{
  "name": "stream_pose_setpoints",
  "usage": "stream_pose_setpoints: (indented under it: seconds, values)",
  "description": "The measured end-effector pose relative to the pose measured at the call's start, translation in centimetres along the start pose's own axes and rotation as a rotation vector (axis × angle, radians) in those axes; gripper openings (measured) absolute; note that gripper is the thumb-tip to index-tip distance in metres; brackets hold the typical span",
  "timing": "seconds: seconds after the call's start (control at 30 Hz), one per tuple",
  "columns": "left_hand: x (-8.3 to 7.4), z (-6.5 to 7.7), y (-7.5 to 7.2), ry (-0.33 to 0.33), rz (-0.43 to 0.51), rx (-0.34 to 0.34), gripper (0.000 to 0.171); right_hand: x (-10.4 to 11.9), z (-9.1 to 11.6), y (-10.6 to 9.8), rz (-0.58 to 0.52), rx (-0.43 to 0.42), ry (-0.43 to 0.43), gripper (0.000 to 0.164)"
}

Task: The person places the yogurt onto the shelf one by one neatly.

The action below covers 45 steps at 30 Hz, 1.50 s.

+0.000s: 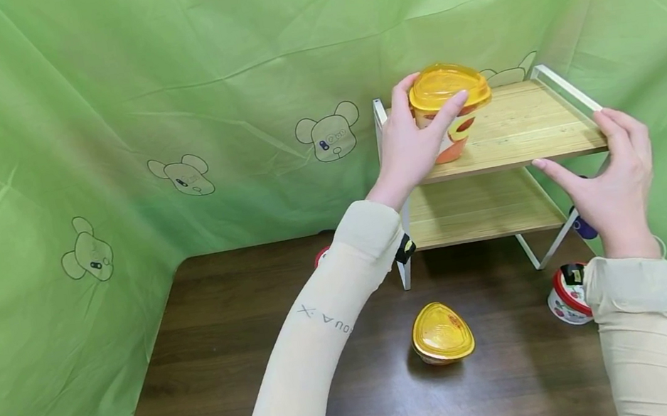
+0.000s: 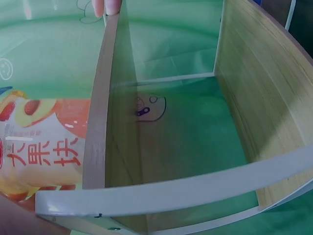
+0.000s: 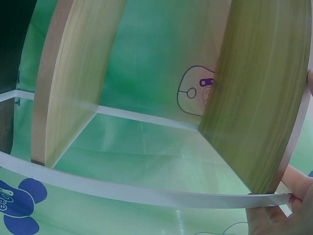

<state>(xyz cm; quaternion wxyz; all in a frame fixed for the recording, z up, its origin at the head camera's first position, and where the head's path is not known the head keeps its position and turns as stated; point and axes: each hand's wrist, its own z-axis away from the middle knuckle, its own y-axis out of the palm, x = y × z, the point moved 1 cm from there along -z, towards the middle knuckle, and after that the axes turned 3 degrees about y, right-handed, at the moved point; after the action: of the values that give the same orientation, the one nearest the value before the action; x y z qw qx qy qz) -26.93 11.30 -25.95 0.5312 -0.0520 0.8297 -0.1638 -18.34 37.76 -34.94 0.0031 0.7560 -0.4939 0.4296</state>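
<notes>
I see the left hand (image 1: 410, 146) grasping a rounded-triangular cup (image 1: 450, 86) with a glossy yellow lid, at the wood-grained upper board (image 1: 524, 122) of a white-framed shelf (image 1: 477, 215); the right hand (image 1: 619, 183) grips that board's corner. Below the hands, a matching cup (image 1: 442, 332) and a round red-lidded tub (image 1: 566, 302) stand on the dark surface (image 1: 245, 307).

In the head view, the left arm (image 1: 320, 336) extends toward 1 o'clock. The left hand (image 1: 406, 143) sits at 2 o'clock of centre, its fingers and thumb curved in a grip, the thumb directed toward 2 o'clock. The right arm (image 1: 646, 334) extends toward 12 o'clock. The right hand (image 1: 617, 183) sits at 3 o'clock, gripping: thumb spread toward 10 o'clock, fingers bent toward 11 o'clock.
</notes>
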Motion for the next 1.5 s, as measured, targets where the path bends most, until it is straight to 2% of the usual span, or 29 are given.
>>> stream_pose_setpoints:
  seconds: [0.23, 0.57, 0.83, 1.23, 1.5]
  values:
    - [0.3, 0.3, -0.2, -0.023, -0.042, -0.007, 0.090, 0.0, 0.1, 0.0, 0.000, -0.003, -0.004, 0.088]
    - [0.4, 0.2, -1.3, -0.020, -0.045, -0.031, 0.085, 0.1, 0.1, 0.0, -0.010, -0.003, -0.002, 0.087]
    - [0.5, 0.4, -2.3, -0.018, -0.007, -0.033, 0.082, 0.0, 0.1, -0.1, -0.006, 0.000, 0.005, 0.088]
    - [1.7, 0.4, -3.7, 0.013, -0.036, -0.053, 0.085, -0.1, 0.1, 0.0, 0.001, -0.005, 0.007, 0.087]
    - [2.8, 0.6, -4.8, 0.005, -0.001, -0.071, 0.085, 0.6, 0.2, -0.2, -0.013, -0.018, -0.018, 0.086]
